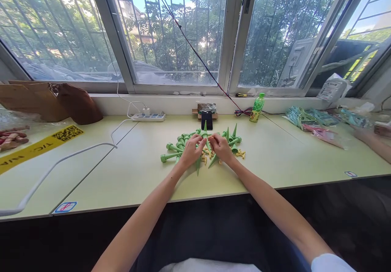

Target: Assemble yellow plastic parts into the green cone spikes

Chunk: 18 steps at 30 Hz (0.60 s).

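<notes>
In the middle of the table, my left hand (192, 150) has its fingers closed around a green plastic spike (208, 143) that shows between my two hands. My right hand (220, 146) meets it from the other side, thumb and fingers pinched together; what they grip is too small to make out. Around both hands lies a loose pile of similar green spikes (171, 156), with round capped heads and pointed tips. Some of them stand upright on their heads at the right (234, 130). Small yellow plastic pieces (241, 154) are scattered under and beside my hands.
Behind the pile are a dark phone (207, 121) and a green drink bottle (257, 108). A power strip (148, 117) with a white cable lies left. Bagged parts (324, 135) and another person's arm (374, 143) are at right. A brown bag (77, 104) sits far left.
</notes>
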Available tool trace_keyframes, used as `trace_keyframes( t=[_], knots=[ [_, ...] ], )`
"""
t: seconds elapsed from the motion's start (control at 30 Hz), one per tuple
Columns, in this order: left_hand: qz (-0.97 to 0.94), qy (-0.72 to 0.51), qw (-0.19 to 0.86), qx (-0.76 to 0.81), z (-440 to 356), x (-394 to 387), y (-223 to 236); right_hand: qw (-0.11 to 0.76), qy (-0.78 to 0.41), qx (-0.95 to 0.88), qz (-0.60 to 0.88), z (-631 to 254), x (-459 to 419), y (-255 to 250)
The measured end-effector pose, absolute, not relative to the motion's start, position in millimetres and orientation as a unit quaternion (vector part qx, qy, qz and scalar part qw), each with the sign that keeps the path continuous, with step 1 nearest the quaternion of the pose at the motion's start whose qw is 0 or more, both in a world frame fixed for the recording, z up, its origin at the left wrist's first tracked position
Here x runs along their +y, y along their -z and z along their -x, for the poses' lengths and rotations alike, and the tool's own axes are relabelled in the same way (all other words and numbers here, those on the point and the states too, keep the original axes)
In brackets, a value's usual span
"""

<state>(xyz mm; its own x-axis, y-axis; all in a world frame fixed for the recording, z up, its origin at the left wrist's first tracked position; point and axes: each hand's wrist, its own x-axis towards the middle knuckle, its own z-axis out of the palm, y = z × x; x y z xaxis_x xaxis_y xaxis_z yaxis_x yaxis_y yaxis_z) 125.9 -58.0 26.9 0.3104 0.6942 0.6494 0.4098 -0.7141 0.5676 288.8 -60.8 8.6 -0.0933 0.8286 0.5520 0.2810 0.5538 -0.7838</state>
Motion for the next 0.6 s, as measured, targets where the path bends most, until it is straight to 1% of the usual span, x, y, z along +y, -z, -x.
trace_keyframes(
  t=[0.4, 0.6],
  knots=[
    [-0.828, -0.412, 0.138, 0.355, -122.0, -53.5, -17.5, 0.537, -0.269, -0.683, 0.415, -290.5, -59.1, -7.0],
    [-0.830, -0.423, 0.138, 0.336, -123.1, -54.8, -16.9, 0.555, -0.344, -0.649, 0.390, -289.0, -57.4, -7.0]
  ],
)
